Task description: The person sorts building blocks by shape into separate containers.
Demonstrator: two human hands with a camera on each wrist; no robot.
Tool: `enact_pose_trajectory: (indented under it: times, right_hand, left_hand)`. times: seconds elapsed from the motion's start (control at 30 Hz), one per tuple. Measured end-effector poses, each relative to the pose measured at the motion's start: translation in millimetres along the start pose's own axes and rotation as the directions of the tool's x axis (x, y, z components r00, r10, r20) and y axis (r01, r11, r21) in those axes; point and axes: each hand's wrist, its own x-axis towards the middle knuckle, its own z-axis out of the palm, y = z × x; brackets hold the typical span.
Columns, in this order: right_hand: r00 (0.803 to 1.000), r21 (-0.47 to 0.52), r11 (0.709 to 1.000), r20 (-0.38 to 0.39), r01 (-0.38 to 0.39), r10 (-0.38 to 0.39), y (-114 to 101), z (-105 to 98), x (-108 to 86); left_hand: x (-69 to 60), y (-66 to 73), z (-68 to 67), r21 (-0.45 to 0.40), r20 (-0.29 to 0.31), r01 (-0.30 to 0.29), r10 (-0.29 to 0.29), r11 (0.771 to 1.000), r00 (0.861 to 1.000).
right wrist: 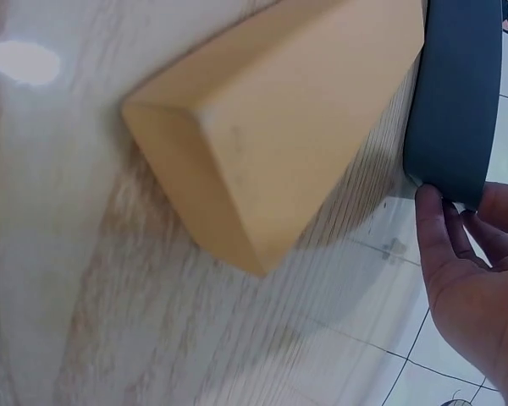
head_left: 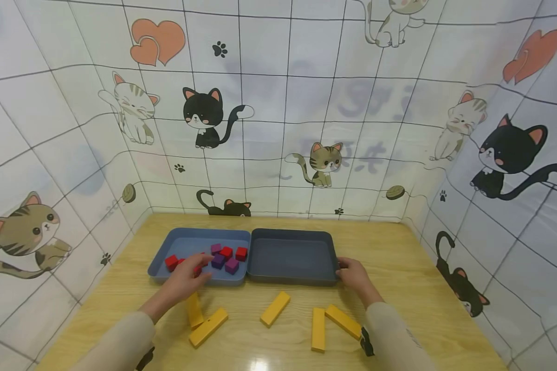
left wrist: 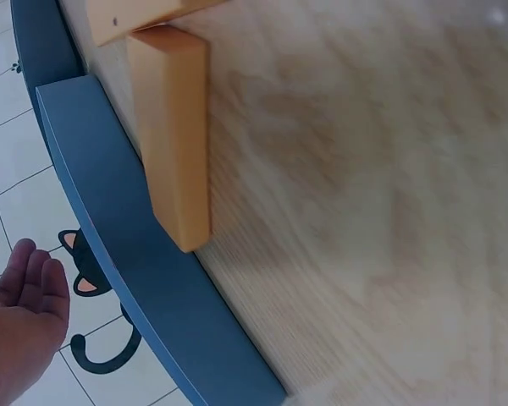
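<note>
In the head view the left hand (head_left: 185, 278) is over the near part of the blue tray (head_left: 199, 233), above red cubes (head_left: 171, 263) and purple cubes (head_left: 231, 266). Its fingers are relaxed and apart; the left wrist view shows this hand (left wrist: 30, 317) beyond the tray wall (left wrist: 144, 254), holding nothing visible. At the near right corner of the dark grey tray (head_left: 292, 257), the right hand (head_left: 353, 273) grips the rim. The right wrist view shows that hand (right wrist: 483, 279) with thumb and fingers on either side of the dark tray's corner (right wrist: 453, 110).
Several yellow blocks (head_left: 275, 309) lie on the wooden table (head_left: 250, 350) in front of the trays, two touching at the left and two close together at the right. The trays stand side by side. Behind and at both sides hangs a cat-print sheet (head_left: 269, 103).
</note>
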Motion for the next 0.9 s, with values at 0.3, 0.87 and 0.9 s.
enact_pose_trajectory:
  times: [0.3, 0.87, 0.9]
  right_hand:
    - [1.0, 0.014, 0.999, 0.007, -0.03, 0.03, -6.8, 4.1, 1.0]
    - [0.999, 0.044, 0.998, 0.012, -0.04, 0.04, -2.9, 1.6, -2.2]
    - [0.999, 0.05, 0.998, 0.01, -0.041, 0.041, -2.6, 1.4, -2.4]
  left_hand:
    - [-28.5, -15.3, -18.3, -0.002, 0.087, 0.0, 0.0, 1.0, 0.996]
    - [-45.3, -34.8, -20.6, 0.189, 0.237, -0.182, 0.135, 0.965, 0.962]
    - [-45.1, -36.4, -19.8, 0.197, 0.239, -0.192, 0.143, 0.961, 0.96]
